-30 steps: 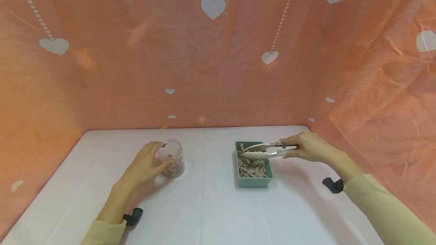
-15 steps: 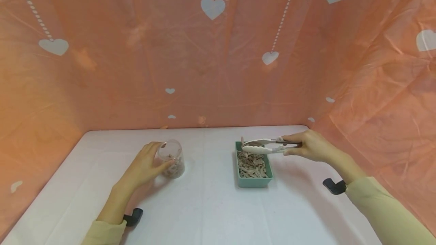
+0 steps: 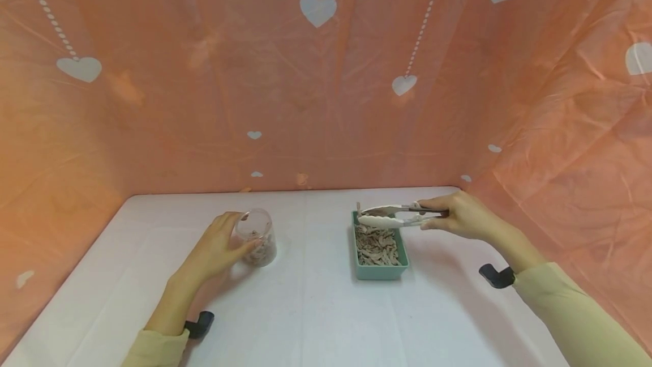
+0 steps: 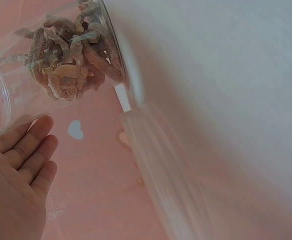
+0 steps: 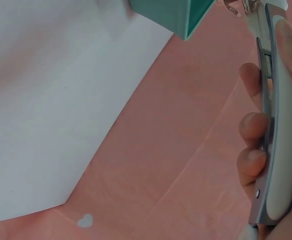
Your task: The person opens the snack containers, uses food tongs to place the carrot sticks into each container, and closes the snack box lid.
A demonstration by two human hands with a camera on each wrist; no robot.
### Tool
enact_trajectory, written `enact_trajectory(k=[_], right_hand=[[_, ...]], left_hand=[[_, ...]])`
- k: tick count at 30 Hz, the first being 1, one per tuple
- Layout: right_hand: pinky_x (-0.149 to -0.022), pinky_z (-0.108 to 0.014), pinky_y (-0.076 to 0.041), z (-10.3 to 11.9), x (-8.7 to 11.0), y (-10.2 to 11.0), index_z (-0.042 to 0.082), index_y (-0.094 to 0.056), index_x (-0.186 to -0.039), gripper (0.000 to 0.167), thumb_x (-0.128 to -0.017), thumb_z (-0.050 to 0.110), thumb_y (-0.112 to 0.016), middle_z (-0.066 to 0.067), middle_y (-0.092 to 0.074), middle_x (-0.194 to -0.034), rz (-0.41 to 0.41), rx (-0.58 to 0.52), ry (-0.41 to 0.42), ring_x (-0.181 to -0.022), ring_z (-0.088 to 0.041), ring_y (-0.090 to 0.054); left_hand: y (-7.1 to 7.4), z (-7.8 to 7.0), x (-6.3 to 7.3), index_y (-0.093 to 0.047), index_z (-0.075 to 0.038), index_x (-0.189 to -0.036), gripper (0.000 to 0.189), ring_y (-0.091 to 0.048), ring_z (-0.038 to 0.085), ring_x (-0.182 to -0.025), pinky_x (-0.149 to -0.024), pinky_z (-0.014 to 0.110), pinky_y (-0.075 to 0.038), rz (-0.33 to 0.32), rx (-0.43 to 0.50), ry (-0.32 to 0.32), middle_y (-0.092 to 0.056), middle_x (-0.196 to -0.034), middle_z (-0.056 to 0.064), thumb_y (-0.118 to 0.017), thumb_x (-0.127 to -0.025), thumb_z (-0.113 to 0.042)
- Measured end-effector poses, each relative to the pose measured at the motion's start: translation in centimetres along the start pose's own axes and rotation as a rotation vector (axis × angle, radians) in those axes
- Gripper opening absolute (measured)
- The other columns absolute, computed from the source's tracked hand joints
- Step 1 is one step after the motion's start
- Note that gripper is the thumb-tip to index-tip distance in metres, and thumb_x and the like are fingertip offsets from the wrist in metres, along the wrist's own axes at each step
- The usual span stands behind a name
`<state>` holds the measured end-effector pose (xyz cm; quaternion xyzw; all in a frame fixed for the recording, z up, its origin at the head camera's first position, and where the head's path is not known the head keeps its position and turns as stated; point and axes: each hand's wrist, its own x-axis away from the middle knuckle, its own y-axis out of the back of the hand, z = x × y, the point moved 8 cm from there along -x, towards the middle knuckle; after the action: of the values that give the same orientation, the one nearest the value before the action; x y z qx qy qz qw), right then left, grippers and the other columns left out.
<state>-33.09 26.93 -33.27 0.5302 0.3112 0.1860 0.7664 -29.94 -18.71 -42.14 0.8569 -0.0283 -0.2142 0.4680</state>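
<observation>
My left hand holds a clear plastic jar standing upright on the table, thumb at the near side and fingers behind. In the left wrist view, pale brown dried strips fill the jar's lower part. My right hand grips metal tongs with white scalloped tips. These tips pinch some strips over the far end of a green rectangular box, which holds more dried strips. The right wrist view shows my fingers wrapped round the tongs' handle.
A white-covered table lies under everything. Its back edge meets an orange cloth with white hearts, which also rises at both sides. Between jar and box is a stretch of white tabletop.
The right hand has raised the tongs from among the strips, with some strips in the tips, and shifted them slightly left just now. The left hand and jar have stayed put.
</observation>
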Motion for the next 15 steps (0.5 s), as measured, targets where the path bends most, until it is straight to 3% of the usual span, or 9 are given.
enact_trajectory(k=[15], right_hand=[[-0.05, -0.023, -0.04, 2.5, -2.5, 0.7, 0.005, -0.077, -0.123, 0.049, -0.08, 0.024, -0.091, -0.01, -0.078, -0.11, -0.029, -0.023, 0.017, -0.054, 0.002, -0.046]], left_hand=[[0.0, 0.1, 0.1, -0.051, 0.003, -0.143, 0.071, -0.047, 0.044, -0.136, -0.113, 0.064, -0.038, 0.016, 0.002, 0.019, -0.054, -0.143, 0.022, -0.076, -0.095, -0.042]])
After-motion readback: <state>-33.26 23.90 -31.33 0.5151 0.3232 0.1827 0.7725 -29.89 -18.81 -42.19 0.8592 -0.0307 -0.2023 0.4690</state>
